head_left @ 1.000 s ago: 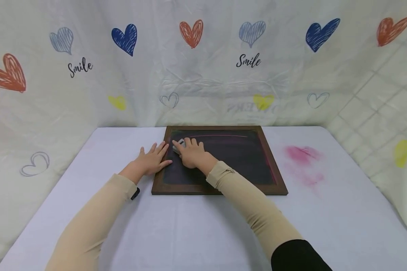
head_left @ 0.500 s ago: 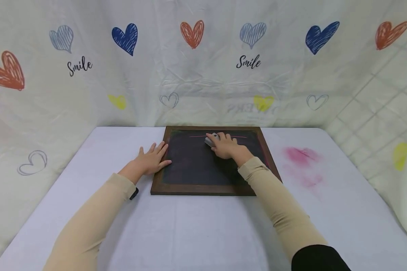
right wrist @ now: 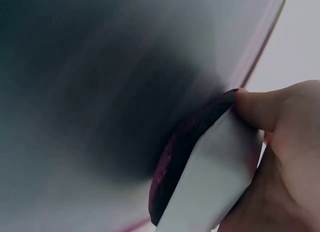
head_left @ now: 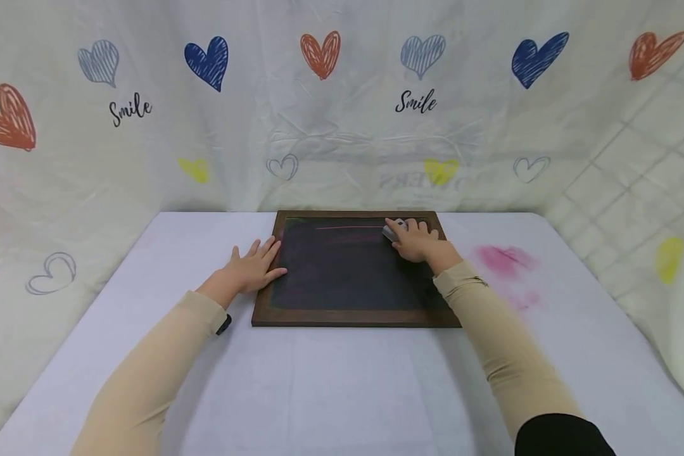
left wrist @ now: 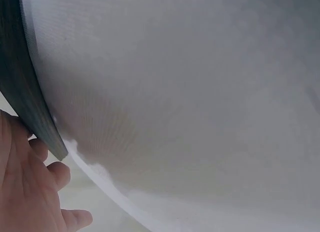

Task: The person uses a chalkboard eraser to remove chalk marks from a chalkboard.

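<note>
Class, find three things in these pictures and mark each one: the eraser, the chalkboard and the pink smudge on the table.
Eraser [right wrist: 215, 172]: right wrist view, on its pale casing.
Chalkboard [head_left: 336, 275]: head view, on its dark writing surface.
Pink smudge [head_left: 505, 260]: head view, on its upper, stronger patch.

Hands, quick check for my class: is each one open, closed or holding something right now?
Left hand: open, fingers spread, touching the left edge of the blackboard.
Right hand: holding the eraser.
</note>
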Motion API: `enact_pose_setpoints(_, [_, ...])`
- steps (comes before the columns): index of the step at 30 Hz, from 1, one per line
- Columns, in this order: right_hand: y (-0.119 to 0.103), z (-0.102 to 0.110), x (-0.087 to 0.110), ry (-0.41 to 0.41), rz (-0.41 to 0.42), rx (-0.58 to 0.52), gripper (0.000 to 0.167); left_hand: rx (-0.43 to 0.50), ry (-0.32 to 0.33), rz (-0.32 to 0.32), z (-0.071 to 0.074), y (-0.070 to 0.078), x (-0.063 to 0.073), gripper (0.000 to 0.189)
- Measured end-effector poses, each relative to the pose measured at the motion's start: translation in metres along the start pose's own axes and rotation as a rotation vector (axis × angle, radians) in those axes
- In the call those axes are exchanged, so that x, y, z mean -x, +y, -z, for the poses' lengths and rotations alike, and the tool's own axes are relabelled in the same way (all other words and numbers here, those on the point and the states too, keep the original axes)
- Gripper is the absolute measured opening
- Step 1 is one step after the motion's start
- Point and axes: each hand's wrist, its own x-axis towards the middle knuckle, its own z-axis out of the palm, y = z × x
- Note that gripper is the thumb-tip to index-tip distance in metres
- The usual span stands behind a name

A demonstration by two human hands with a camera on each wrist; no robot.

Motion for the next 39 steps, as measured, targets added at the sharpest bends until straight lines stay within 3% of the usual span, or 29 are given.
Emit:
enact_pose_setpoints(5, [-0.048, -0.012, -0.013, 0.0, 0.043, 0.038, 0.064, 0.004, -0.006, 0.004, -0.004, 0.0, -0.002, 0.079])
enact_pose_setpoints(11, [-0.11, -0.03, -0.015, -0.048, 0.216, 0.12, 0.065, -0.023, 0.003, 0.007, -0.009, -0.001, -0.004, 0.079])
enact_pose_setpoints(16, [-0.129, -0.033, -0.007, -0.085, 0.313, 0.191, 0.067, -0.044, 0.002, 0.016, -0.007, 0.001, -0.003, 0.08])
enact_pose_setpoints(22, [-0.096, -0.021, -0.004, -0.082, 0.304, 0.125, 0.067, -0.026, 0.001, 0.018, -0.002, 0.002, 0.0, 0.08])
enact_pose_setpoints(33, [0.018, -0.002, 0.013, 0.007, 0.105, -0.04, 0.067, -0.002, -0.009, 0.026, -0.003, 0.003, -0.001, 0.082])
enact_pose_setpoints(36, [0.028, -0.001, 0.015, 0.02, 0.068, -0.06, 0.066, 0.001, -0.011, 0.029, -0.003, 0.003, -0.001, 0.082])
enact_pose_setpoints(39, [0.021, -0.003, 0.014, 0.023, 0.052, -0.041, 0.065, -0.004, -0.014, 0.03, -0.003, 0.003, -0.002, 0.082])
